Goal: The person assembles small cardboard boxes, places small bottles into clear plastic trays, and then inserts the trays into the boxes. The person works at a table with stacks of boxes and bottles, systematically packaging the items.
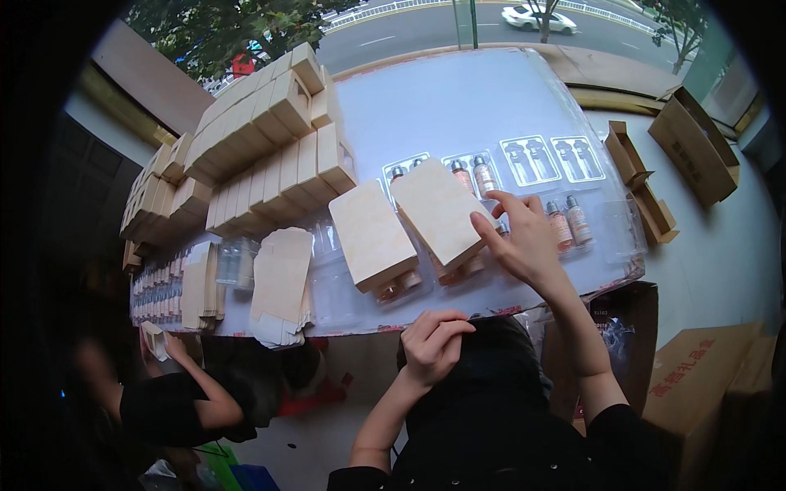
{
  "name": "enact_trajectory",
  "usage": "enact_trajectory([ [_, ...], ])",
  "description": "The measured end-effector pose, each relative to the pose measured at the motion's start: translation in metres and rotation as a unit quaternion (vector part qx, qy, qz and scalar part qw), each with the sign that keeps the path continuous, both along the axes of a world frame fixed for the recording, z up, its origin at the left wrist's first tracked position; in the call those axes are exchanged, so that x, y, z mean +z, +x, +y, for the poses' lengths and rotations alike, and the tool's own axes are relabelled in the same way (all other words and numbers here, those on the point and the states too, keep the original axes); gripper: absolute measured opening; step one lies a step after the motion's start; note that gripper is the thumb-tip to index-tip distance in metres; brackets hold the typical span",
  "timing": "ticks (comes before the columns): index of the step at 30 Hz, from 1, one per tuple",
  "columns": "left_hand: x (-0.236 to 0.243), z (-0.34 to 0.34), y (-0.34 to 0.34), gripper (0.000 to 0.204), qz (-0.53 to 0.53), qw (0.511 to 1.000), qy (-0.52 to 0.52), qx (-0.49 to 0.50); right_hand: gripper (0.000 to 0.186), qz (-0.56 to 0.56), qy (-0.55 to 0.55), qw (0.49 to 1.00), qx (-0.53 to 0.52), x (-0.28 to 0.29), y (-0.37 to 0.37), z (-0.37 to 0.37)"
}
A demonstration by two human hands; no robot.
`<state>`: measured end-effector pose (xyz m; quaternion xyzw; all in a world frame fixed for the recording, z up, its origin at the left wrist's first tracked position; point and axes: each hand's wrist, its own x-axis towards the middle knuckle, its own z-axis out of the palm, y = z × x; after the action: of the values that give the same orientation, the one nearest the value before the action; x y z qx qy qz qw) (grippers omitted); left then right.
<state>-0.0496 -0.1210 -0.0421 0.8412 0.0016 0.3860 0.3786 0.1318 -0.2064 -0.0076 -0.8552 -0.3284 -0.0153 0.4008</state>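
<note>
My right hand [524,241] reaches over the table with thumb and index finger apart, at the right edge of a cream box [436,209]. Whether it touches the box I cannot tell. Beneath the hand, a bottle is mostly hidden. A second cream box [372,233] leans beside the first; both rest over clear trays with pinkish bottles [397,286] showing at their lower ends. My left hand [434,344] is curled closed just in front of the table's near edge, with nothing visible in it. Right of my right hand lie two small bottles, a pink one [559,227] and a paler one [578,219].
Clear trays with droppers [530,160] lie farther back. Stacked cream boxes [262,123] fill the left, with flattened cartons [281,274] and rows of bottles [160,290] nearer. Another person [184,397] holds a box at lower left. Cardboard boxes [696,147] stand at right.
</note>
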Motion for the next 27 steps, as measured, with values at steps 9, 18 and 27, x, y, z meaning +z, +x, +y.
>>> enact_trajectory([
  [9,0.007,-0.004,0.002,0.017,-0.016,1.0,-0.014,0.017,0.057,0.079,-0.015,0.997,0.017,-0.012,0.007,0.005],
  [18,0.006,-0.012,0.013,0.014,0.027,0.991,-0.077,0.104,0.062,0.101,-0.058,0.993,0.006,-0.003,-0.001,0.014],
  [27,0.004,-0.009,-0.002,0.061,0.0,0.942,-0.336,0.018,0.038,0.265,0.265,0.923,0.089,-0.011,-0.015,-0.049],
])
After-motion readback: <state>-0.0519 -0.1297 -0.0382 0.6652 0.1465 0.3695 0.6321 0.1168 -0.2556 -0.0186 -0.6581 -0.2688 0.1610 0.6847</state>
